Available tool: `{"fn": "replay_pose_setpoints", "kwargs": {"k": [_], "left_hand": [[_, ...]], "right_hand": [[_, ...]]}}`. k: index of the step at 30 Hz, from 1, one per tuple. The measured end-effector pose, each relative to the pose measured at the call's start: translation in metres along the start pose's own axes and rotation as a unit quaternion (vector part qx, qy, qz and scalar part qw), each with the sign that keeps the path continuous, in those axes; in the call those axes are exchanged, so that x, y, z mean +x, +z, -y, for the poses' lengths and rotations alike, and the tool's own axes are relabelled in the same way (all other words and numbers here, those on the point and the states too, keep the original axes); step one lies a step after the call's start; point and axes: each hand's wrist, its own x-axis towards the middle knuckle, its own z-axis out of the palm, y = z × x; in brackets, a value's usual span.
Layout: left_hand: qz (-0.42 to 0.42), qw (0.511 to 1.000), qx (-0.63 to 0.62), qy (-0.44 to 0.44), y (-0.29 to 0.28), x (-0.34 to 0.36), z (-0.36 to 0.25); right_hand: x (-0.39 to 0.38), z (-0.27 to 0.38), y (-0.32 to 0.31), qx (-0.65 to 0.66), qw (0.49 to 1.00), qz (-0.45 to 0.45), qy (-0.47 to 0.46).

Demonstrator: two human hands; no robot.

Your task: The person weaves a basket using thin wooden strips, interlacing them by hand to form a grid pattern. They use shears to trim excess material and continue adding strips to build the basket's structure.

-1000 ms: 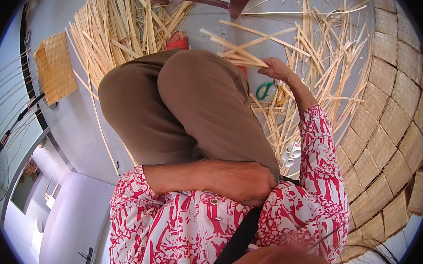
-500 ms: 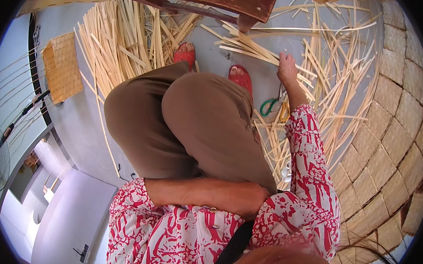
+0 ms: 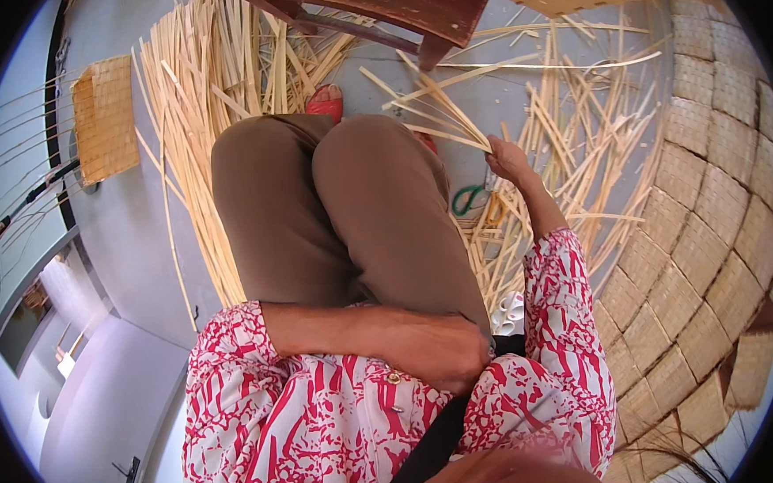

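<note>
My right hand (image 3: 507,160) is closed on one end of a few pale bamboo strips (image 3: 449,114), which fan out toward the wooden bench. Green-handled scissors (image 3: 467,201) lie on the floor just left of that wrist, with an orange-yellow handle (image 3: 494,208) beside them. My left forearm lies across my lap, and my left hand (image 3: 461,366) rests by the crook of my right arm. Its fingers are tucked out of sight, so what they do cannot be seen.
A thick bundle of strips (image 3: 192,103) lies to the left of my knees. Loose strips (image 3: 588,132) cover the floor on the right. A red-brown bench (image 3: 381,7) stands ahead. Stacked woven pieces (image 3: 679,250) line the right side, and a woven panel (image 3: 104,117) is at far left.
My right hand has drawn back toward me and lifted the strips' ends from the floor. My knees have shifted a little. The left forearm stays across my lap.
</note>
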Motion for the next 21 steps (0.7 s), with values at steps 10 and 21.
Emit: {"fn": "replay_pose_setpoints", "kwargs": {"k": [10, 21], "left_hand": [[0.053, 0.994, 0.046, 0.088, -0.007, -0.007, -0.013], [-0.639, 0.730, 0.083, 0.229, -0.081, -0.066, -0.018]], "right_hand": [[-0.200, 0.000, -0.201, 0.245, 0.909, 0.138, 0.307], [-0.282, 0.188, -0.302, 0.350, 0.927, 0.075, 0.113]]}}
